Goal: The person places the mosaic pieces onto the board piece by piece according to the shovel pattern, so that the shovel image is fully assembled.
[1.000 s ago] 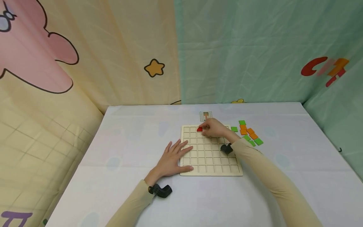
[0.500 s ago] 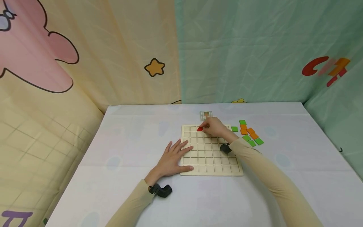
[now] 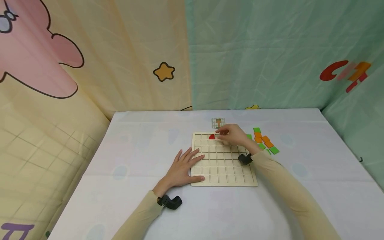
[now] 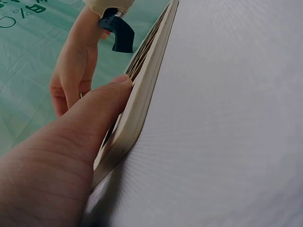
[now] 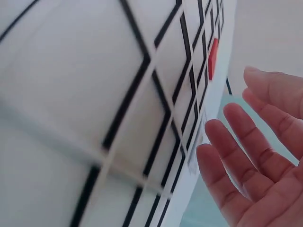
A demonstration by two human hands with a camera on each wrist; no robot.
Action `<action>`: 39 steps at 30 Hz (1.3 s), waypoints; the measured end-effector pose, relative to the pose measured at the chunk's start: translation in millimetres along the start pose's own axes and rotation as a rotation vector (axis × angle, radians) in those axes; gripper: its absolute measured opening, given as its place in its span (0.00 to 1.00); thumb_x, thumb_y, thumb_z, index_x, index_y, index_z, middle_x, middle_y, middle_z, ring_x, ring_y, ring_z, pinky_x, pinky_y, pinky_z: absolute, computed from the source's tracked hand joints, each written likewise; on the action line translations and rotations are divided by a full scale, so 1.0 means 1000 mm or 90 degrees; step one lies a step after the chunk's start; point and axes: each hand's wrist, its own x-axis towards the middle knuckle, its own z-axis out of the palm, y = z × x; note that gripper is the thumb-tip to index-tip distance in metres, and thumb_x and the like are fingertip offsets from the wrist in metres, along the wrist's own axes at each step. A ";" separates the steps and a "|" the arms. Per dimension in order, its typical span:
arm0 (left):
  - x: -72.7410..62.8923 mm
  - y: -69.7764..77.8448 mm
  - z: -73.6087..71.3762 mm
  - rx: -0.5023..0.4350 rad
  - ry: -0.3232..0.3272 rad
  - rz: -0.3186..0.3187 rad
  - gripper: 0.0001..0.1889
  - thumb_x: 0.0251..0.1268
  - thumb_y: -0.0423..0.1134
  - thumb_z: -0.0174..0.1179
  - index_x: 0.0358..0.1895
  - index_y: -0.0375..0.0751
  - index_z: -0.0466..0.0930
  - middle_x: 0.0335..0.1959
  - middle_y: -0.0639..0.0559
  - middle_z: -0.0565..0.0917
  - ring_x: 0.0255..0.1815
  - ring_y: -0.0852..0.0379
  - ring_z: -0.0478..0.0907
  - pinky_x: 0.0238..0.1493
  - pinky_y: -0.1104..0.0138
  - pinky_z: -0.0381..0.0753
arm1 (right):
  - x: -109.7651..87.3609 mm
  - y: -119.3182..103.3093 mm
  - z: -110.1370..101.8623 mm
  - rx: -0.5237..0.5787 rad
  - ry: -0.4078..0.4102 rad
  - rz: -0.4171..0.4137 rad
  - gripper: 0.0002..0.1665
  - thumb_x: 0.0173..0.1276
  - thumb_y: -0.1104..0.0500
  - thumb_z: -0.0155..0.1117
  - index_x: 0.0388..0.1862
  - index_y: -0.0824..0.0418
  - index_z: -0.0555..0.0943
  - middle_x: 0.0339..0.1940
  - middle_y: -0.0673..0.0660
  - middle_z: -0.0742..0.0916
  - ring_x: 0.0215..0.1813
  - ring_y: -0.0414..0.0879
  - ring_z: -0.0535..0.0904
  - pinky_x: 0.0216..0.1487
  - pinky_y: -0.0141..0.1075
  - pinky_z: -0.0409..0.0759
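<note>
A pale wooden grid board (image 3: 223, 170) lies flat on the table. In a cell of its back row sits a red piece (image 3: 211, 137) with one curved edge, which also shows in the right wrist view as a red piece (image 5: 213, 59). My right hand (image 3: 232, 134) hovers over the board just right of that piece, fingers loosely bent and holding nothing. The right wrist view has the same hand (image 5: 258, 156) with thumb and fingers apart. Spread fingers of my left hand (image 3: 181, 168) rest on the board's left side; its thumb (image 4: 111, 92) touches the near edge.
Behind the board lies a small card (image 3: 218, 122) with a printed grid and picture. To the right are several loose square tiles, among them a green tile (image 3: 274, 150) and an orange tile (image 3: 265, 139). Curtains (image 3: 255, 60) stand behind the white table (image 3: 144, 143).
My right hand has let go of the red piece and moved a little to the right, its fingers spreading. The red piece stays in its cell. My left hand has not moved.
</note>
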 end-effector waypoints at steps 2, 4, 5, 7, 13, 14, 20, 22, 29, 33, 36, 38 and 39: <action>0.000 0.000 0.000 0.003 0.003 0.002 0.43 0.57 0.72 0.49 0.74 0.57 0.56 0.76 0.52 0.51 0.75 0.48 0.39 0.70 0.48 0.33 | -0.007 0.004 -0.007 0.005 0.017 0.000 0.16 0.64 0.61 0.66 0.49 0.66 0.83 0.38 0.56 0.85 0.40 0.52 0.80 0.42 0.45 0.78; 0.000 0.000 0.000 0.003 0.003 0.002 0.43 0.57 0.72 0.50 0.74 0.57 0.56 0.76 0.53 0.51 0.75 0.48 0.39 0.70 0.48 0.33 | -0.015 0.007 -0.015 0.010 0.033 0.013 0.15 0.64 0.61 0.66 0.49 0.66 0.83 0.38 0.57 0.85 0.41 0.52 0.80 0.42 0.46 0.78; -0.001 0.000 0.000 0.001 0.005 0.003 0.43 0.57 0.72 0.50 0.74 0.57 0.56 0.75 0.52 0.51 0.75 0.48 0.39 0.70 0.48 0.33 | -0.018 0.010 -0.019 0.014 0.039 0.019 0.15 0.65 0.60 0.66 0.48 0.66 0.84 0.38 0.57 0.85 0.41 0.53 0.80 0.41 0.46 0.78; -0.001 0.000 0.000 -0.001 0.007 0.006 0.43 0.57 0.71 0.51 0.74 0.56 0.56 0.75 0.52 0.51 0.75 0.48 0.39 0.70 0.47 0.34 | -0.026 0.012 -0.029 0.017 0.049 0.036 0.14 0.65 0.60 0.65 0.47 0.66 0.84 0.40 0.58 0.85 0.42 0.53 0.79 0.41 0.46 0.77; -0.001 -0.001 0.000 0.004 0.008 0.002 0.43 0.57 0.71 0.51 0.74 0.56 0.56 0.75 0.52 0.51 0.75 0.48 0.39 0.70 0.49 0.33 | -0.043 0.022 -0.050 0.025 0.069 0.122 0.12 0.66 0.58 0.64 0.44 0.65 0.84 0.42 0.60 0.83 0.35 0.55 0.77 0.28 0.46 0.78; -0.001 -0.001 0.000 0.005 0.005 0.000 0.43 0.57 0.71 0.51 0.74 0.57 0.56 0.76 0.53 0.50 0.75 0.49 0.38 0.70 0.49 0.32 | -0.045 0.025 -0.052 0.020 0.069 0.131 0.12 0.66 0.58 0.64 0.44 0.65 0.84 0.42 0.61 0.83 0.35 0.56 0.77 0.27 0.46 0.78; -0.001 -0.002 0.002 0.000 0.008 0.001 0.43 0.57 0.71 0.51 0.74 0.57 0.56 0.75 0.53 0.51 0.76 0.49 0.38 0.70 0.51 0.30 | -0.055 0.037 -0.060 -0.021 0.044 0.175 0.12 0.66 0.59 0.64 0.45 0.64 0.83 0.47 0.64 0.81 0.42 0.55 0.77 0.35 0.42 0.77; -0.001 -0.002 0.002 -0.002 0.010 0.002 0.43 0.57 0.71 0.52 0.74 0.57 0.56 0.75 0.53 0.51 0.76 0.49 0.38 0.70 0.50 0.31 | -0.057 0.041 -0.061 -0.026 0.028 0.197 0.14 0.65 0.59 0.64 0.47 0.64 0.82 0.47 0.66 0.81 0.37 0.53 0.78 0.31 0.40 0.76; -0.001 -0.002 0.002 -0.001 0.005 0.003 0.43 0.57 0.72 0.51 0.74 0.57 0.56 0.76 0.54 0.50 0.76 0.49 0.38 0.70 0.51 0.30 | -0.064 0.049 -0.063 -0.078 -0.012 0.200 0.19 0.63 0.62 0.65 0.53 0.68 0.81 0.41 0.64 0.82 0.27 0.49 0.72 0.23 0.38 0.70; -0.001 -0.001 0.002 -0.002 0.007 0.003 0.43 0.57 0.71 0.51 0.74 0.57 0.56 0.75 0.53 0.51 0.75 0.49 0.38 0.70 0.50 0.31 | -0.065 0.049 -0.064 -0.097 -0.019 0.180 0.21 0.62 0.62 0.67 0.54 0.69 0.80 0.37 0.60 0.82 0.34 0.51 0.71 0.32 0.40 0.70; -0.001 -0.002 0.002 -0.001 0.008 0.004 0.43 0.57 0.72 0.51 0.74 0.57 0.56 0.75 0.53 0.51 0.75 0.49 0.38 0.70 0.50 0.31 | -0.065 0.050 -0.064 -0.096 -0.024 0.164 0.22 0.62 0.62 0.67 0.55 0.70 0.79 0.36 0.59 0.82 0.35 0.51 0.71 0.35 0.41 0.70; 0.000 -0.002 0.002 0.003 0.003 0.000 0.43 0.57 0.72 0.51 0.74 0.58 0.55 0.76 0.54 0.50 0.76 0.50 0.38 0.70 0.51 0.30 | -0.064 0.052 -0.064 -0.097 -0.026 0.154 0.22 0.62 0.63 0.68 0.54 0.70 0.79 0.36 0.58 0.82 0.34 0.51 0.71 0.36 0.42 0.70; 0.000 -0.002 0.003 0.004 0.002 0.000 0.43 0.57 0.72 0.51 0.74 0.58 0.55 0.76 0.54 0.50 0.76 0.50 0.38 0.70 0.51 0.30 | -0.064 0.052 -0.064 -0.098 -0.026 0.150 0.22 0.61 0.63 0.68 0.54 0.70 0.79 0.35 0.58 0.81 0.34 0.51 0.70 0.36 0.42 0.70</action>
